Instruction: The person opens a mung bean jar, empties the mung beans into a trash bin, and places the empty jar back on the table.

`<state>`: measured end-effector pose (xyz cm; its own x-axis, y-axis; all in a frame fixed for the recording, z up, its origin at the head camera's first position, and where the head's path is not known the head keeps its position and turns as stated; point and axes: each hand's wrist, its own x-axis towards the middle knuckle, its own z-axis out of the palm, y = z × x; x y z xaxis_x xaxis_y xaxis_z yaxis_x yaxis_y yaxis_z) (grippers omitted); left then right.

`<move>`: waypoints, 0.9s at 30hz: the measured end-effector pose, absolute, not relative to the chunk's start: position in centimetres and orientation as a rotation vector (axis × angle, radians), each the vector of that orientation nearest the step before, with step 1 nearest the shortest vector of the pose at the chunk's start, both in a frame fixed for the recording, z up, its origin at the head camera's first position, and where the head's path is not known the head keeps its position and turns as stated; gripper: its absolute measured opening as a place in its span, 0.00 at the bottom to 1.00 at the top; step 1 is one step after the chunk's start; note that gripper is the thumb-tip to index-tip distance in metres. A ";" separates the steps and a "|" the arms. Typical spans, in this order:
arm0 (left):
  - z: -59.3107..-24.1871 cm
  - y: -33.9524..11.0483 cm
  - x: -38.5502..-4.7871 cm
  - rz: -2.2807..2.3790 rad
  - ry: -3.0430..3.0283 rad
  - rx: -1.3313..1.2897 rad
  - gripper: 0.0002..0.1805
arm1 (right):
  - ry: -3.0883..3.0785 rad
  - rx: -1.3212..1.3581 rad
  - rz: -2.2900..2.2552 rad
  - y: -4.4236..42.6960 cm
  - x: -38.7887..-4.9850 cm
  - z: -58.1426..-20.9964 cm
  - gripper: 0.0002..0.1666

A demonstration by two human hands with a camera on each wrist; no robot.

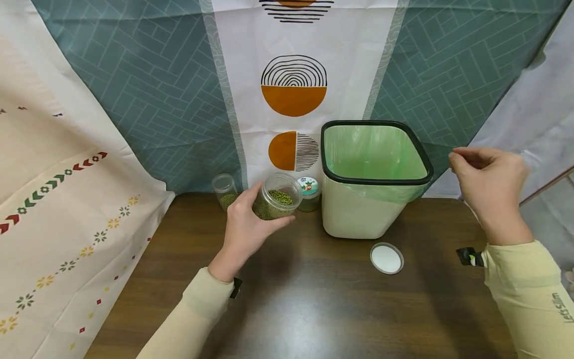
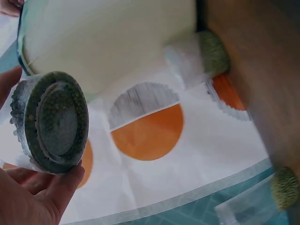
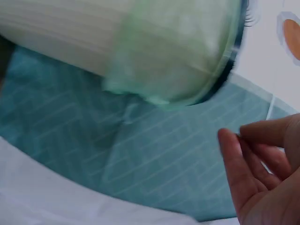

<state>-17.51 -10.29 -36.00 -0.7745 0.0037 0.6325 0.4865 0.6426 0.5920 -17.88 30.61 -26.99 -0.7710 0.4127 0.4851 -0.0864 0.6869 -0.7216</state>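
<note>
My left hand (image 1: 246,227) grips a clear jar (image 1: 274,199) of green mung beans, lidless and tilted, above the table left of the bin. In the left wrist view the base of the jar (image 2: 58,122) faces the camera, with beans showing through it. My right hand (image 1: 495,187) is raised right of the waste bin (image 1: 354,214). Its thumb and index fingertips meet in a pinch. No object is visible between those fingertips, though something tiny could be hidden there. The cream bin has a black rim and a green liner; its floor is hidden.
A white round lid (image 1: 386,258) lies on the brown table (image 1: 314,309) in front of the bin. Behind my left hand stand a slim jar (image 1: 225,189) with green contents and a jar with a printed lid (image 1: 308,186). A patterned cloth (image 1: 179,99) hangs behind.
</note>
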 end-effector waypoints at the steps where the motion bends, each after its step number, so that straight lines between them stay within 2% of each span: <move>1: -35.6 -10.3 -17.6 -1.064 -2.249 -0.382 0.48 | -2.258 -0.244 1.024 30.4 -18.1 -26.4 0.15; 17: -33.3 -9.9 -18.7 -1.061 -2.189 -0.387 0.46 | -2.671 -0.188 0.724 29.0 -20.2 -24.4 0.30; 27: -33.3 -9.9 -19.2 -1.058 -2.204 -0.385 0.44 | -2.744 -0.147 0.589 28.9 -21.4 -24.3 0.20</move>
<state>-19.17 -9.91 -33.35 -0.7428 -0.0170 0.6692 0.5116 0.6304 0.5839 -21.35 28.93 -24.35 -0.9404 0.1677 0.2959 0.0314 0.9091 -0.4153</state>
